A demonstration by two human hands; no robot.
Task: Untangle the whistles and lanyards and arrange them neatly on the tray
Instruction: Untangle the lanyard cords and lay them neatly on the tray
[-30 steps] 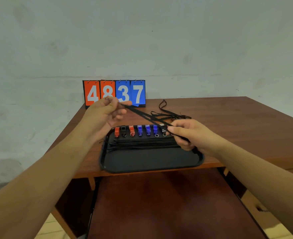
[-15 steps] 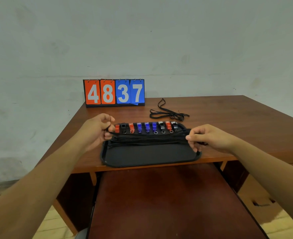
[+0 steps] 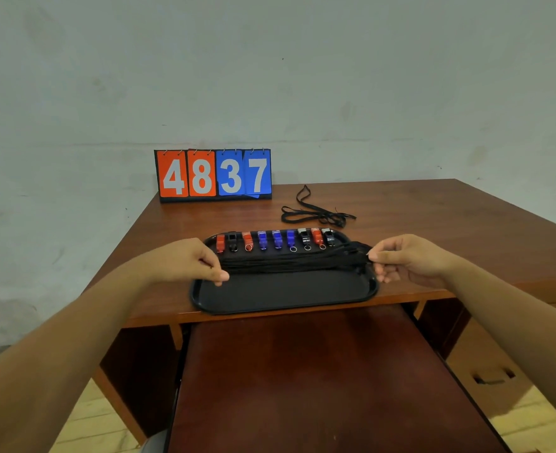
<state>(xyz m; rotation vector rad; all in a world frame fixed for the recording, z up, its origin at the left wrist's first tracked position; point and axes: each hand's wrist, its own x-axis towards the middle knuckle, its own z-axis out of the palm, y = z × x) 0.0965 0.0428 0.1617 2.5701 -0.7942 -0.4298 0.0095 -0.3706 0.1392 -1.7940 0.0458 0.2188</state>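
Observation:
A black tray (image 3: 283,297) lies at the table's front edge. Along its far rim stands a row of several whistles (image 3: 276,239) in red, black and blue. Just in front of them a bundle of black lanyards (image 3: 289,262) lies stretched straight across the tray. My left hand (image 3: 188,261) pinches the bundle's left end above the tray's left side. My right hand (image 3: 407,258) pinches its right end at the tray's right rim. Behind the tray a loose tangle of black lanyards (image 3: 316,214) rests on the wood.
A flip scoreboard (image 3: 214,174) reading 4837 stands at the back of the brown table (image 3: 450,223) against the wall. A dark brown bench surface (image 3: 303,380) sits below the table's front edge, with tiled floor on both sides.
Both hands came down from above the whistles with a lanyard stretched between them and laid it onto the bundle in the tray. They now sit low at the tray's two ends.

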